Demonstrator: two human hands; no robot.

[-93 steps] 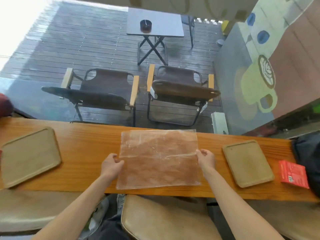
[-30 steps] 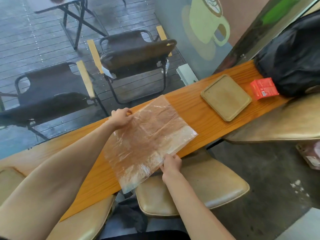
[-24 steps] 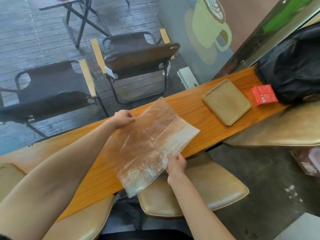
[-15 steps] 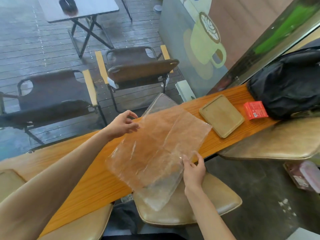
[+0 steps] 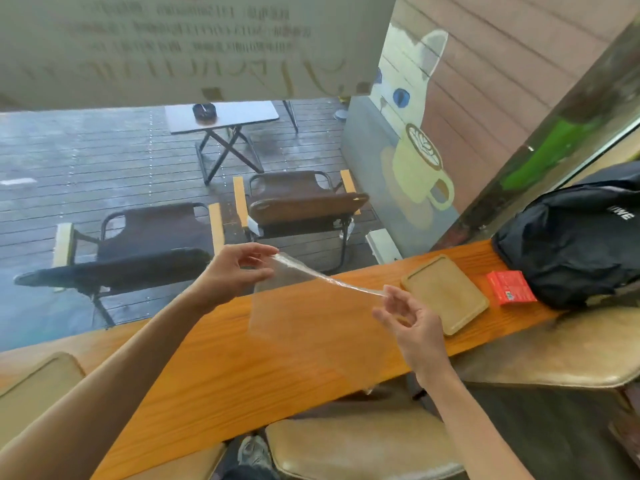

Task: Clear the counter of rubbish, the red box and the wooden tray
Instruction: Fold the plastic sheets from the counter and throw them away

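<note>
A clear plastic bag [image 5: 311, 327] hangs in the air above the wooden counter [image 5: 225, 368], held by its top edge. My left hand [image 5: 232, 271] pinches the left end of that edge and my right hand [image 5: 405, 317] pinches the right end. To the right on the counter lies a wooden tray [image 5: 445, 294]. A red box [image 5: 510, 287] lies flat just beyond the tray, next to a black backpack [image 5: 571, 233]. Part of a second wooden tray [image 5: 31, 389] shows at the counter's left end.
Tan cushioned stools [image 5: 363, 441] stand under the counter's near edge, another stool [image 5: 561, 351] at the right. Behind the counter is a glass window; outside are two folding chairs [image 5: 298, 202] and a small table [image 5: 221, 116] on a wet deck.
The bag has been lifted off the counter and now hangs from its top edge between both hands. My right hand moved from the bag's near edge up to the top edge. The camera tilted up.
</note>
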